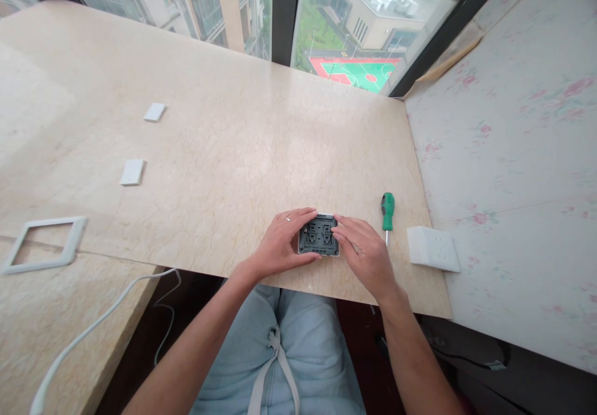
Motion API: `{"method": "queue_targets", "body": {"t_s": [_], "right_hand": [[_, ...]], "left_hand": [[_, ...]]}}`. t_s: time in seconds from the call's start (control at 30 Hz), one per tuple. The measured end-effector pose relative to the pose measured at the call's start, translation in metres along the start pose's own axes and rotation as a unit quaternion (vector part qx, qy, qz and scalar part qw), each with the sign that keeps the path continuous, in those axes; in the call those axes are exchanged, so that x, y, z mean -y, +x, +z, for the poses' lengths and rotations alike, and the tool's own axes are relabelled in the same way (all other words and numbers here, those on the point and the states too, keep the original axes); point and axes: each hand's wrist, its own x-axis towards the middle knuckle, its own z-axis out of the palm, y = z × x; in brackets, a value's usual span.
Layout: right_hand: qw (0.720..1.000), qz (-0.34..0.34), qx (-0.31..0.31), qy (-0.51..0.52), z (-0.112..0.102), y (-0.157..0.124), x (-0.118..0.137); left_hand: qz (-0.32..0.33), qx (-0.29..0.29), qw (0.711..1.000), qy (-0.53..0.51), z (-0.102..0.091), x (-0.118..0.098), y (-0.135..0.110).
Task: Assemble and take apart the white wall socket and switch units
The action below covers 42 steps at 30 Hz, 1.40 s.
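My left grip (281, 241) is holding the dark switch module (319, 236) above the bench's (233, 166) front edge, thumb and fingers spanning it; if that hold were loosening, the module could be dropping off. Its open face is pointing up, its roughly square outline showing no clear long axis. My right grip (362, 248) is touching its right side; whether it is pinching anything, I cannot tell.
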Motion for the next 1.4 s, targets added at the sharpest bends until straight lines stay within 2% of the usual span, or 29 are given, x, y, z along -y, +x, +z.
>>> {"method": "queue_targets", "body": {"t_s": [0.13, 0.37, 0.67, 1.07, 1.23, 1.4], "right_hand": [[1.0, -0.017, -0.016, -0.021, 0.003, -0.003, -0.001], [0.999, -0.002, -0.037, 0.002, 0.006, -0.004, -0.001], [1.0, 0.005, 0.008, -0.016, -0.001, -0.006, -0.001], [1.0, 0.001, -0.014, 0.011, 0.0, -0.011, -0.001], [0.998, 0.026, -0.032, 0.048, -0.002, -0.013, -0.001], [0.995, 0.066, -0.043, 0.061, -0.005, -0.028, -0.007]], "left_hand": [[-0.003, 0.003, 1.0, 0.0, 0.0, 0.0, 0.0], [-0.004, 0.002, 1.0, -0.003, -0.001, -0.001, 0.0], [-0.004, -0.002, 1.0, -0.006, -0.001, -0.001, -0.001], [-0.003, 0.0, 1.0, -0.005, -0.001, -0.002, 0.0], [-0.015, 0.001, 1.0, -0.007, -0.001, -0.002, 0.0], [-0.014, 0.001, 1.0, -0.001, -0.001, -0.002, 0.0]]}}
